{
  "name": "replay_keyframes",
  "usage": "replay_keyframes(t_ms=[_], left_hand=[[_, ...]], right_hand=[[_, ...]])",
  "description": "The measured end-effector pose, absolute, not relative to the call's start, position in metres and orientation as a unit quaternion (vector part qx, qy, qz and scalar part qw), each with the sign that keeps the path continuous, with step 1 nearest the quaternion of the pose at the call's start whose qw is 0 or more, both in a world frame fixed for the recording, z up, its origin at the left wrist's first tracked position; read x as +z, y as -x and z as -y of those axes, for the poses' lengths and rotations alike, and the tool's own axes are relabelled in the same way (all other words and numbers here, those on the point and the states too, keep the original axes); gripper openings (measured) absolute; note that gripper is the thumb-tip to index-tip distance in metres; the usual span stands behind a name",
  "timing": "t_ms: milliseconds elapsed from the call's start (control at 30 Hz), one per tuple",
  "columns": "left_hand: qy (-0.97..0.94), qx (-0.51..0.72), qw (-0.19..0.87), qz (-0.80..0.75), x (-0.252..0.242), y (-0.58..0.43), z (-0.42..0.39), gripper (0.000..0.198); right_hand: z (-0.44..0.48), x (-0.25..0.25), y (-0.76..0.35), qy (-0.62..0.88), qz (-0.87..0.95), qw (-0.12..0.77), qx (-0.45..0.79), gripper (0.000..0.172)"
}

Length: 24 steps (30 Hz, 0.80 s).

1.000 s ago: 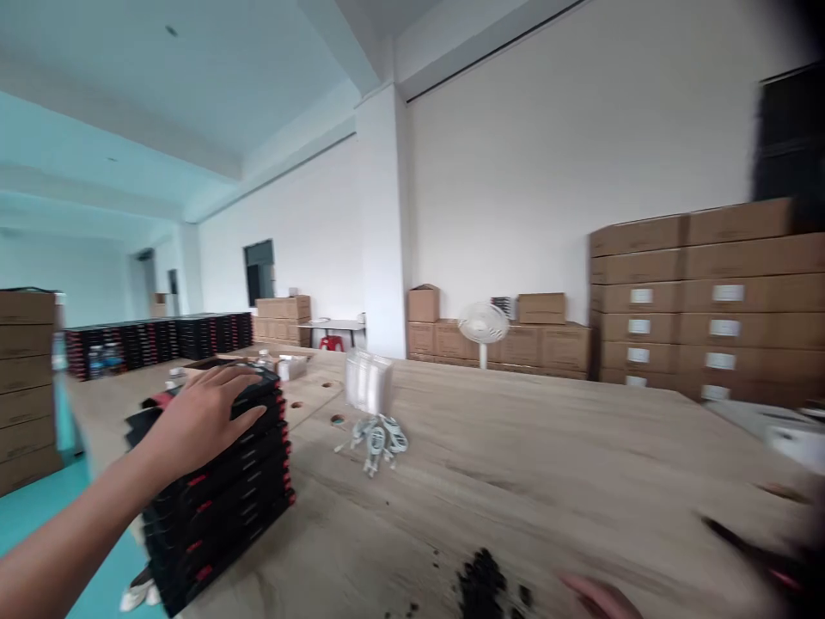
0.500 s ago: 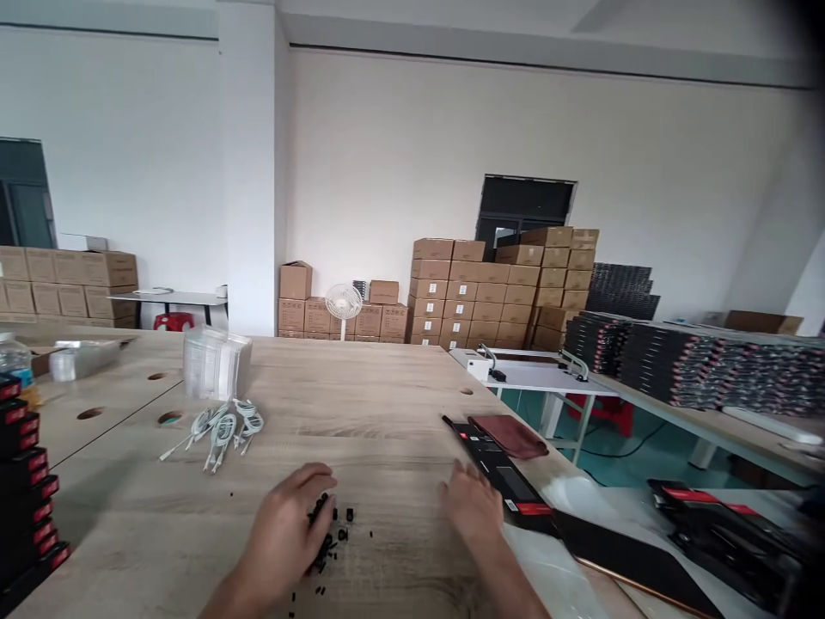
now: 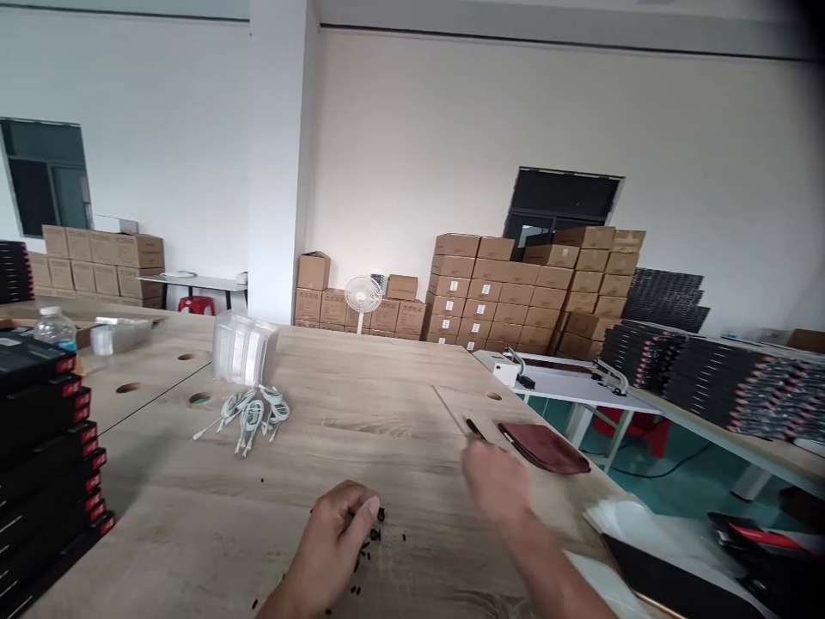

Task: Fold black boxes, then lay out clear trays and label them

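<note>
The left hand (image 3: pixel 339 537) curls its fingers, pinching at the little black bits (image 3: pixel 374 537) scattered on the table (image 3: pixel 361 421), while the right hand (image 3: pixel 499 490) is too blurry to tell.

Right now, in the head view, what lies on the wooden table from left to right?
Stack of black boxes → white cables → left hand over small black parts → right hand → dark red pouch.
</note>
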State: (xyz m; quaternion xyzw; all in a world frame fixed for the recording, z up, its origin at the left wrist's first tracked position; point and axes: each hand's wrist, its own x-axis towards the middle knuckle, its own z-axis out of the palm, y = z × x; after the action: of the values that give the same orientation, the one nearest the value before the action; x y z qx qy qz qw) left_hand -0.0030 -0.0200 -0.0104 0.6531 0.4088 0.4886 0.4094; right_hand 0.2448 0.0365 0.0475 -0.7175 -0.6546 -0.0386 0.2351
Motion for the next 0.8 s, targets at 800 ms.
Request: replay_keyframes(t_ms=[800], left_hand=[[-0.336, 0.567, 0.604, -0.447, -0.018, 0.017, -0.002, 0.029]], right_hand=[[-0.023, -0.03, -0.181, 0.514, 0.835, 0.17, 0.101, 0.027]])
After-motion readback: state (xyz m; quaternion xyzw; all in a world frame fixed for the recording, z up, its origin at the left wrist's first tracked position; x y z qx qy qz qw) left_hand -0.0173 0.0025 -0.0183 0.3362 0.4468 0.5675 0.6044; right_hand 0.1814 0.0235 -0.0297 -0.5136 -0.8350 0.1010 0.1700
